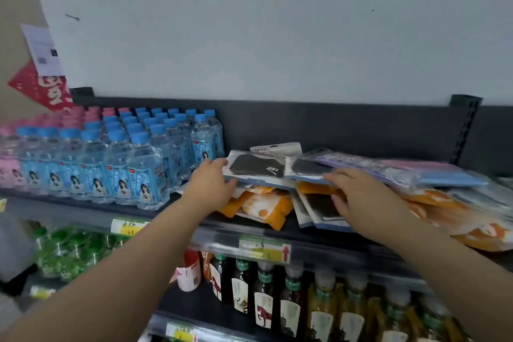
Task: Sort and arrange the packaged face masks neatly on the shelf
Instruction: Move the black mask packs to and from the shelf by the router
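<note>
Single head view, near, facing forward and slightly down onto shelf [347, 130].

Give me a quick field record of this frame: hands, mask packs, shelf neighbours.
left hand: grips left edge of black mask pack
right hand: on front edge of second black pack; grip unclear
underneath: orange packs, loosely piled
right side: purple pack overlapping the second black pack
shelf: water bottles in rows at left
state: packs still mixed, not sorted
</note>
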